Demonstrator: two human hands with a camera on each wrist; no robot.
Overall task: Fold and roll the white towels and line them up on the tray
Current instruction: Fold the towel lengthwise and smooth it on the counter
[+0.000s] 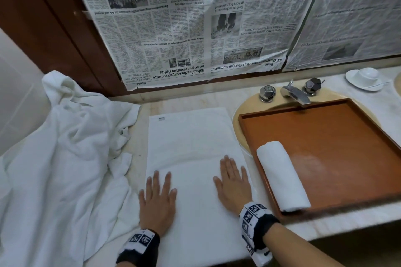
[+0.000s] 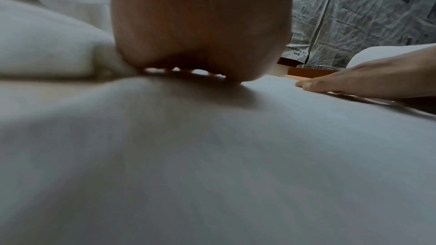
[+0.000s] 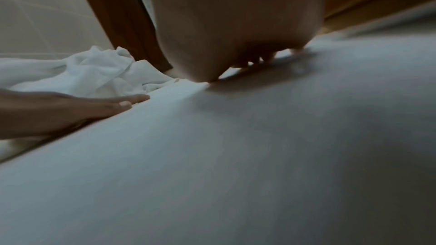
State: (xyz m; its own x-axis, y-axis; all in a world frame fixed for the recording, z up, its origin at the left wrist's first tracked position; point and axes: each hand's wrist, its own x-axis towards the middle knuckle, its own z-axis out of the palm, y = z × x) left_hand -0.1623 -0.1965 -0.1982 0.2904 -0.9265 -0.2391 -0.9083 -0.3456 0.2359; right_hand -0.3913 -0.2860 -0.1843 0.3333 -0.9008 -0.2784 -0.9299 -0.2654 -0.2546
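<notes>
A white towel (image 1: 191,143) lies flat and folded lengthwise on the counter in front of me. My left hand (image 1: 157,199) presses flat on its near left part, fingers straight and spread. My right hand (image 1: 233,184) lies flat on its near right part. In the wrist views each palm (image 2: 200,25) (image 3: 235,21) rests on the towel (image 2: 212,156) (image 3: 259,156). To the right, a brown wooden tray (image 1: 338,147) sits over the sink with one rolled white towel (image 1: 282,176) at its left edge.
A heap of crumpled white towels (image 1: 60,154) covers the counter on the left. The tap (image 1: 295,93) and its two knobs stand behind the tray. A white cup on a saucer (image 1: 364,78) sits at the far right. Newspaper (image 1: 195,19) covers the wall behind.
</notes>
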